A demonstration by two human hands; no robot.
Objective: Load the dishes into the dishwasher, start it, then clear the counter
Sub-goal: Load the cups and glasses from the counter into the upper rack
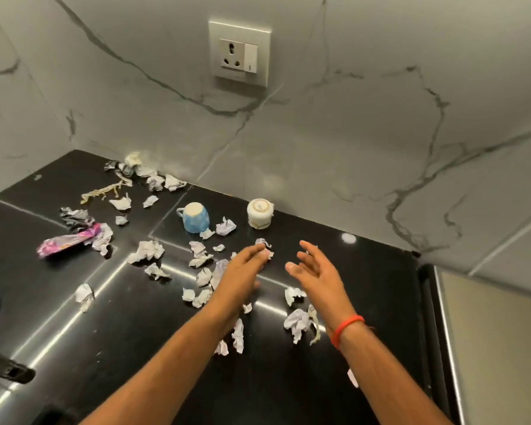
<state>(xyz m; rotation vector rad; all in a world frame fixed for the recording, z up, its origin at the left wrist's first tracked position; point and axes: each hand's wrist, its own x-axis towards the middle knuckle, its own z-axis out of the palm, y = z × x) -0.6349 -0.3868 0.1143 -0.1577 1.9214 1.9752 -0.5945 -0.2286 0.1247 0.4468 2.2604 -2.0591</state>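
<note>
The counter-clearing step is judged to be in hand: the black worktop [288, 378] is being worked over by both hands amid scattered crumpled paper scraps [146, 251]. The left hand [242, 266] is being stretched forward with fingers extended, its fingertips touching a small paper wad [265, 248]; whether that wad is being pinched cannot be told. The right hand [314, 268] is being held open just beside it, palm turned inward, nothing gripped. Two cups are being left upside down near the marble wall: a blue cup [196, 216] and a white cup [260, 213], apart from each other. A pink wrapper [66, 240] is lying well to the left. The dishwasher is not in view. Next, the scraps probably need to be swept together between both palms and the cups lifted away.
</note>
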